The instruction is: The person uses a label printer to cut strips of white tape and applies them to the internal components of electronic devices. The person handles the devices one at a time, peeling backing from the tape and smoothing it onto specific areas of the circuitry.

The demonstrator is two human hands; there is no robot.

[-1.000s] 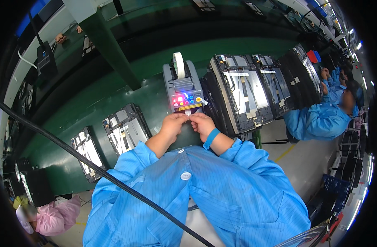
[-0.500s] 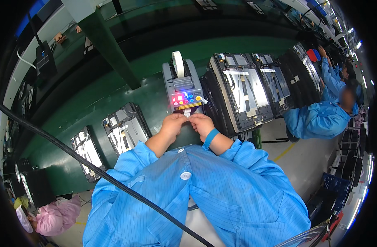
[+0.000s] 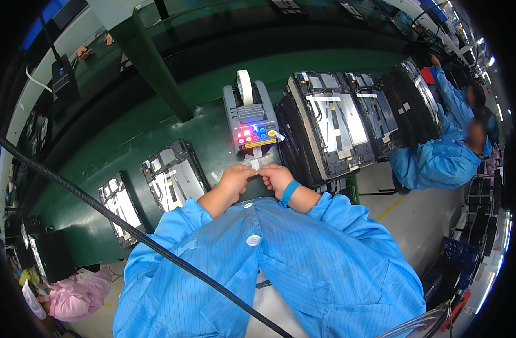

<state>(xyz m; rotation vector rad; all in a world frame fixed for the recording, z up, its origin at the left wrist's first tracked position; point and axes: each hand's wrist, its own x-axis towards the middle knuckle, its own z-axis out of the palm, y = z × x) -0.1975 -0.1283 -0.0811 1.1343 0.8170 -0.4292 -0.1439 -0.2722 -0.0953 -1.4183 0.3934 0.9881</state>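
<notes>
Left hand (image 3: 235, 179) and right hand (image 3: 276, 176) meet just in front of the grey tape dispenser (image 3: 251, 117), fingertips pinching a short strip of white tape (image 3: 254, 164) between them at the dispenser's outlet. The right wrist wears a blue band (image 3: 289, 193). A white tape roll (image 3: 244, 87) stands upright on top of the dispenser, and coloured lights glow on its front panel. All rest on a green workbench (image 3: 128, 135). To the right lies an opened device (image 3: 332, 125), its insides exposed; two smaller opened devices (image 3: 170, 174) lie to the left. Far right, another person in a blue coat (image 3: 438, 160) sits at the same bench.
</notes>
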